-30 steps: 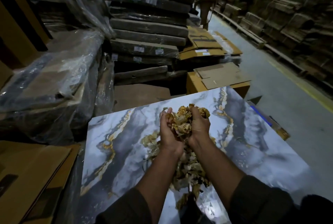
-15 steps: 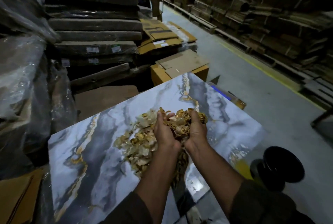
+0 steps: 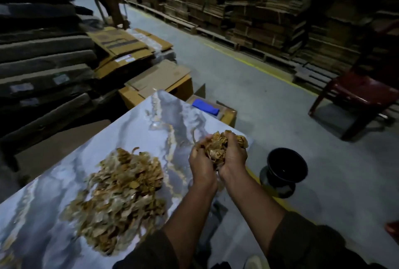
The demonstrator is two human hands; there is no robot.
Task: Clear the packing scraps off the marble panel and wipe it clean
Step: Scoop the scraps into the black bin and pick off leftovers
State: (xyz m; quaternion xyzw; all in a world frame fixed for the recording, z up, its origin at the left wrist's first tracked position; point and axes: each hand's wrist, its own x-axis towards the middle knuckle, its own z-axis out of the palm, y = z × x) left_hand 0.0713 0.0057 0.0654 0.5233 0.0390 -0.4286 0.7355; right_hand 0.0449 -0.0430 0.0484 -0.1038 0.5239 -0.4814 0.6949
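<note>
Scraps (image 3: 220, 146) fill your cupped hands: your left hand (image 3: 201, 164) and right hand (image 3: 234, 158) press together, fingers curled round a bundle of brown packing shreds held above the right edge of the marble panel (image 3: 151, 126). A larger heap of scraps (image 3: 121, 195) lies on the panel to your left, well apart from your hands. A black bin (image 3: 285, 166) stands on the floor just beside the panel's right edge; what it holds is too dark to tell. A blue cloth (image 3: 205, 106) lies on a box beyond the panel's far corner.
</note>
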